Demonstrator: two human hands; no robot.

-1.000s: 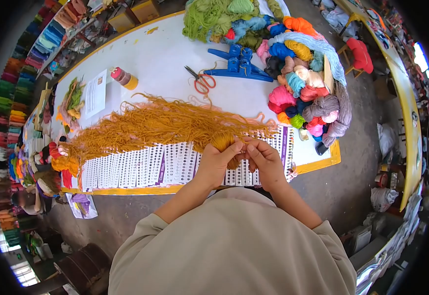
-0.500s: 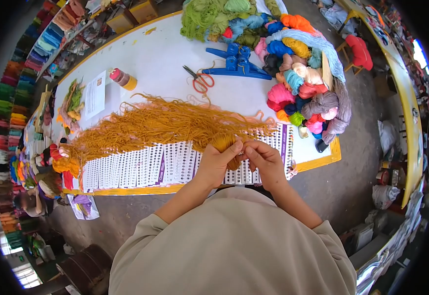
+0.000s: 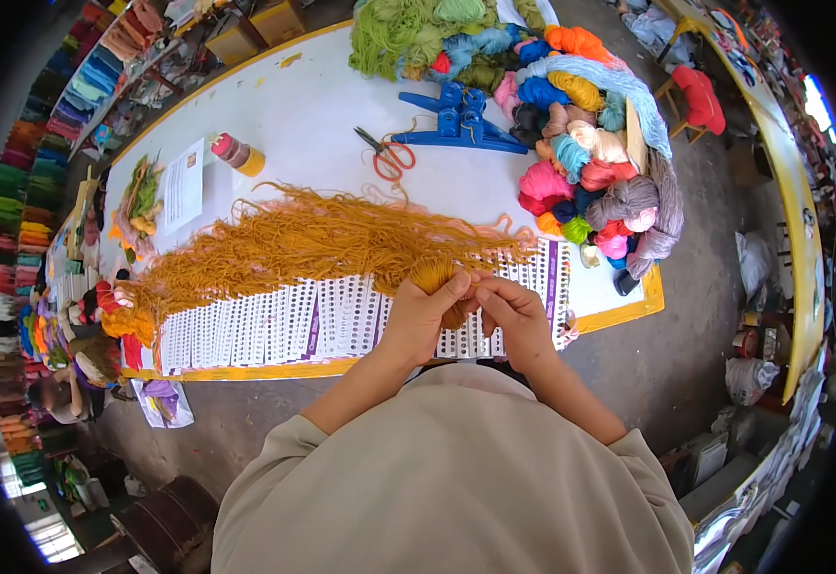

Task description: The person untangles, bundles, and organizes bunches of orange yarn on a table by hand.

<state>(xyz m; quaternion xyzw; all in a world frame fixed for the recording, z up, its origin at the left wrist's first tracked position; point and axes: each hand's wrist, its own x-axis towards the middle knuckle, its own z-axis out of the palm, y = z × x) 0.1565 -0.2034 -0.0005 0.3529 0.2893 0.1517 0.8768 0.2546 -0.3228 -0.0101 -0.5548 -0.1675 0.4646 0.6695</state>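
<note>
My left hand (image 3: 423,311) is closed around a ball of mustard-brown yarn (image 3: 431,275) just above the table's near edge. Beside it my right hand (image 3: 513,311) pinches with thumb and forefinger at the ball's right side, seemingly on a strand too fine to make out clearly. A long loose heap of the same mustard yarn (image 3: 293,239) spreads leftward across the table. Under the heap and my hands lies a row of white cards with punched holes (image 3: 236,325), some with purple strips.
On the white table (image 3: 322,105), red-handled scissors (image 3: 394,158) lie near a blue plastic stand (image 3: 461,120). Coloured yarn skeins (image 3: 580,143) crowd the right end. A bottle (image 3: 239,155) and a paper sheet (image 3: 184,187) are at left. Another person (image 3: 59,392) is at far left.
Both hands stay in nearly the same place, with only slight finger movement at the yarn ball. The things on the table have not visibly moved.
</note>
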